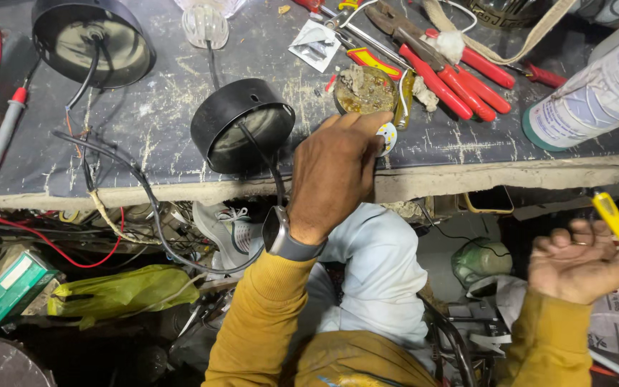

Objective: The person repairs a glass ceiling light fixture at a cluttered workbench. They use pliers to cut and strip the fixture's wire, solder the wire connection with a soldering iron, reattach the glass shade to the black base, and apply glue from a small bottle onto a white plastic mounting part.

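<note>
left hand (337, 170) reaches up over the counter (180, 107) edge at centre frame, its fingers curled together around a small white disc (388, 137) that peeks out at the fingertips; it looks pinched on that disc, though most of the grip is hidden behind the knuckles. right hand (582, 266), at the lower right of the frame and below counter level, lies palm up with fingers loosely bent, a yellow tester (612, 215) resting between thumb and fingers in a light hold.

just left of the left hand a black round lamp housing (241, 125) lies tilted on the counter, open side toward the camera, with a dark wire (270, 168) running from its inside down past the counter edge. a second housing (93, 41) of the same kind sits at the upper left, also wired. neither shows a fitted front or a lit element, so the work on them seems only partly done: shells wired, the inner piece out in the hand.

just above the fingertips sits a grubby round tin (365, 89), and to the upper right lie red-handled pliers (442, 79). a red probe (1, 129) lies at the far left, untouched.
</note>
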